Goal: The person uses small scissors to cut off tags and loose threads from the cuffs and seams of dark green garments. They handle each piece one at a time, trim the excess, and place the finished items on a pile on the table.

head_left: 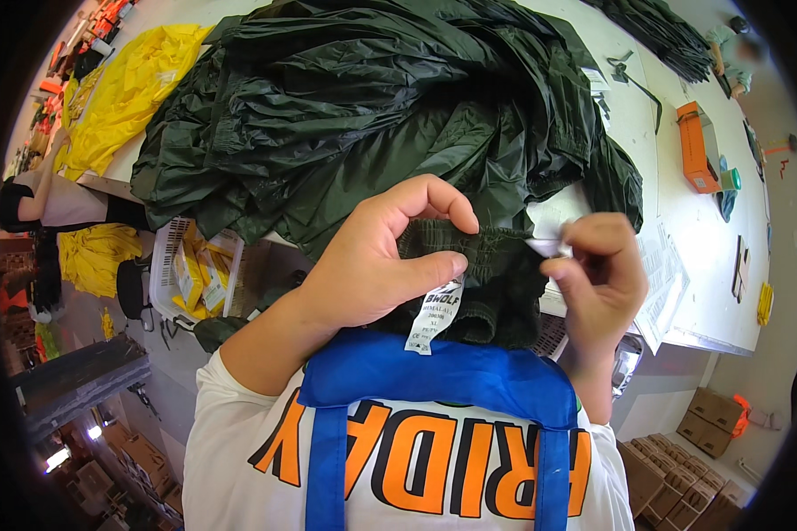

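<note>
Left grip [367,252]: closed on the dark green waistband [496,252], thumb flat across the near face, forefinger arched over the top edge, remaining fingers hidden.
Right grip [604,274]: pinched, thumb to forefinger, on a small pale tool [549,249], too blurred to identify; tip close to the waistband's right end.
Waistband: between both grips, gathered, loose threads along the top; white label [429,327] hanging just below the left thumb.
White basket [163,270]: left of the left grip, lower than the counter [704,305], yellow packets [188,274] inside.
Dark mesh basket [553,336]: partly visible below the right grip, contents hidden.
Orange box [703,164]: on the counter, beyond and right of the right grip, contents not discernible; teal roll [731,180] just beside.
Cardboard boxes [713,416]: stacked well below and right of the right grip.
Dark green pile [354,115]: on the counter, beyond both grips.
</note>
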